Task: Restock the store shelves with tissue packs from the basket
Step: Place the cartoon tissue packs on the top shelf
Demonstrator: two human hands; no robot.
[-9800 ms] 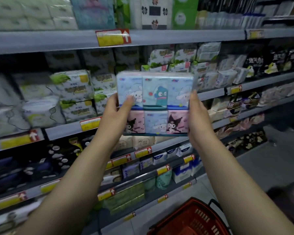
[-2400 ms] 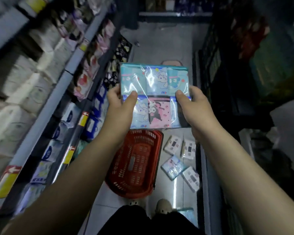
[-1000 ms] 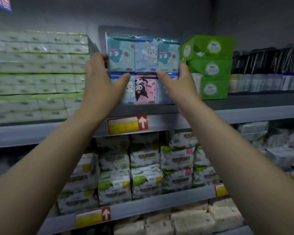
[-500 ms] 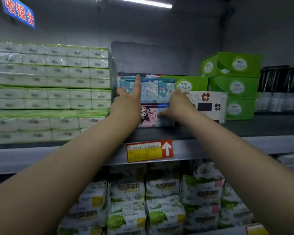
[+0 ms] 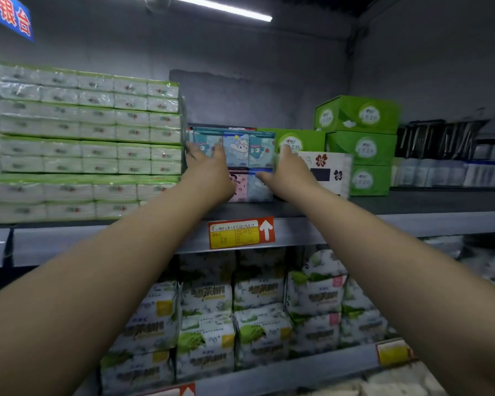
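Stacked green-and-white tissue bundles [image 5: 89, 132] fill the top shelf [image 5: 397, 224] on the left. Just beside them the left hand [image 5: 209, 172] presses straight fingers flat on the front of the cartoon tissue pack [image 5: 240, 155], which stands upright on that shelf. The right hand [image 5: 289, 172] lays its thumb across the pack's front, but blur hides whether its fingers grip the right edge. A flower-printed white box [image 5: 329, 170] and green boxes [image 5: 357, 144] follow.
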